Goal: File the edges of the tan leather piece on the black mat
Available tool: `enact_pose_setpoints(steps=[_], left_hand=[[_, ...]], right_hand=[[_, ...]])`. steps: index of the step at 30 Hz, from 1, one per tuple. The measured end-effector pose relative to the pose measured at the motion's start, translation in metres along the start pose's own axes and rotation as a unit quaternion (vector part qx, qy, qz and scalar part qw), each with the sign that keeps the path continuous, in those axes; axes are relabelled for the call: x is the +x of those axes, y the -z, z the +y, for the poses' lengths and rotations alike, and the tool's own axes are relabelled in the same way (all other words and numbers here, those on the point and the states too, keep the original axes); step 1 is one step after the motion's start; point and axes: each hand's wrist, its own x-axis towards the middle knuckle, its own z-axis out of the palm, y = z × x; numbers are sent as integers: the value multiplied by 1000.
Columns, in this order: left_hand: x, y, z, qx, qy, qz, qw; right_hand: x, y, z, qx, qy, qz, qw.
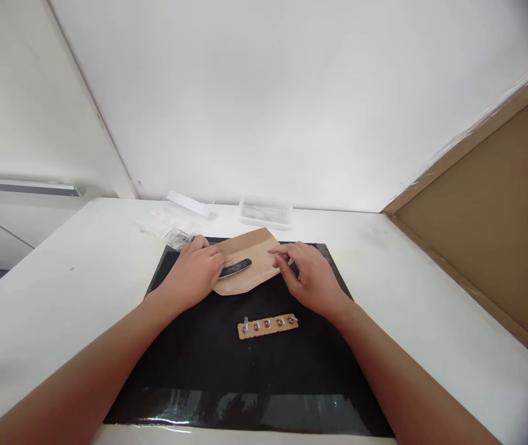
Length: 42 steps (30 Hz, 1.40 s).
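My left hand [200,270] is closed, with its curled fingers resting at the left side of a tan paper sheet [254,281]. A dark, curved nail file [237,267] lies on the paper, its left end hidden by those fingers. Small pale bits show beside the fingertips, too small to name. Over the paper's right edge, my right hand [309,279] has thumb and index finger drawn together in a pinch; what they hold, if anything, cannot be made out. Nearer to me lies a brown strip [268,326] bearing several round fittings with small clear pieces.
A black mat [226,364] with a glossy front band lies on the white table [55,321]. Behind the paper are a clear shallow box [266,213] and crumpled clear plastic packaging [171,222]. A white wall stands behind; a brown framed panel [490,204] leans at right.
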Motion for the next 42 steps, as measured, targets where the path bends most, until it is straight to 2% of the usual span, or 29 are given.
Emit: enact_pose_setpoints(steps=[10,18,27,34,42], left_hand=[[7,-1,5,10,16,-39,999],[15,-5,9,15,65,-51,996],[16,-12,16,27,128,-6,991],[13,-18,15,28,123,31,991],[13,-14,17,21,110,43,993]], right_hand=[[-2,-3,6,-15,-4,3,1000],[-1,-2,4,-23,2,2,1000],[-1,0,2,-29,-2,-5,1000],[-1,2,0,-26,-3,-5,1000],[0,4,-2,-29,-4,-9,1000]])
